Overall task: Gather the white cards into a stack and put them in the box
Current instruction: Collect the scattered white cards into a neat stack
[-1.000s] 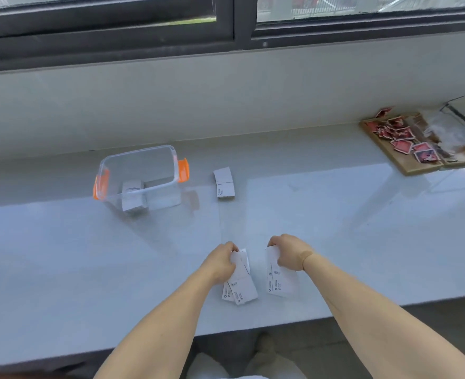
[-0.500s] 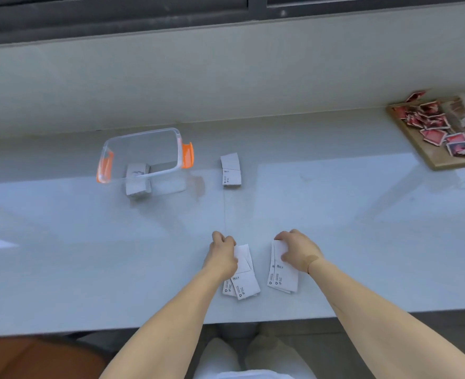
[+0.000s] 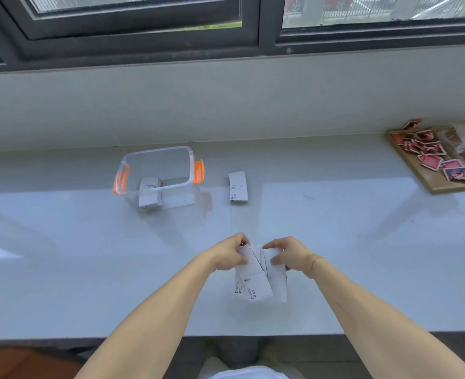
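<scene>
Both hands have come together since a moment ago: the two separate bunches of white cards [image 3: 261, 274] that were lying apart near the front edge of the desk [image 3: 61, 269] are now being merged into one fan, seemingly lifted just clear of the surface, though that is hard to judge from this angle.

The left hand [image 3: 230, 255] is pinching the left side of the fan, its fingers [image 3: 240, 239] curled shut on the top edge. The right hand [image 3: 288, 255] is gripping the right-hand cards, thumb on the face and fingers closed behind. The cards are overlapping crookedly and are not yet squared into a stack.

As for progress, a small bundle of cards [image 3: 149, 192] is already sitting inside the clear box [image 3: 157, 160] with orange clips, which is standing open toward the back left of the desk. Another small pile [image 3: 238, 187] is waiting just to the right of the box, untouched. So I would say the job is partway through: this fan needs squaring and dropping in, and the far pile is left after that.
</scene>
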